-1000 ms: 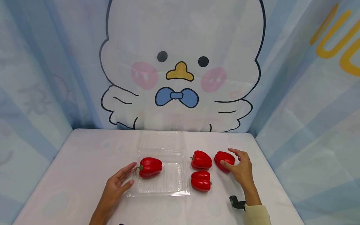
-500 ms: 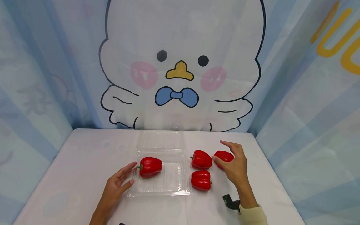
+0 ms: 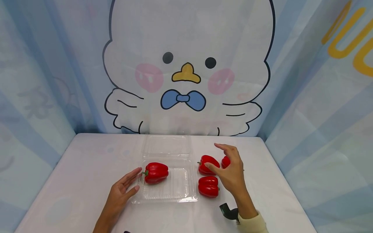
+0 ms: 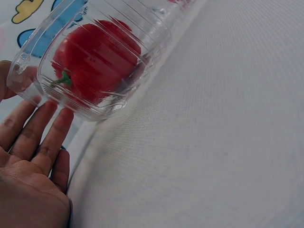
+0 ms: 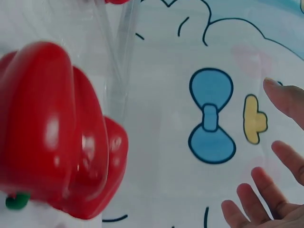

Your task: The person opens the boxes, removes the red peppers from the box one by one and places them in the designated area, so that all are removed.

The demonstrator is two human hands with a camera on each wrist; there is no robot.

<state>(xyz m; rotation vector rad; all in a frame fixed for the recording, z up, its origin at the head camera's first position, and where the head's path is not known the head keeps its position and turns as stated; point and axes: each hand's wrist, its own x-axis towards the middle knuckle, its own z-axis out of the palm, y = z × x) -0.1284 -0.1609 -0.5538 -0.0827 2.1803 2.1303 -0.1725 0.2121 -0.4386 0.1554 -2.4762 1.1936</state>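
Observation:
A clear plastic clamshell box (image 3: 177, 186) lies with its lid (image 3: 166, 146) flipped back, a red bell pepper (image 3: 158, 172) on its left side. My left hand (image 3: 116, 194) rests at the box's left edge; in the left wrist view its straight fingertips (image 4: 65, 115) touch the rim. My right hand (image 3: 233, 176), thumb and fingers spread and holding nothing, hovers over the loose peppers. Of these, one red pepper (image 3: 206, 160) sits under the thumb, another pepper (image 3: 225, 161) is mostly hidden behind the hand, and a nearer pepper (image 3: 208, 186) lies toward the front.
A white cloth covers the table (image 3: 73, 171). At its back hangs a curtain (image 3: 186, 35) with a cartoon bird, and more curtains close both sides. A dark curved piece (image 3: 228, 212) sticks out from my right wrist.
My right hand has moved left, from beside the far right pepper to above the pepper nearer the box. My left hand and the peppers have stayed in place.

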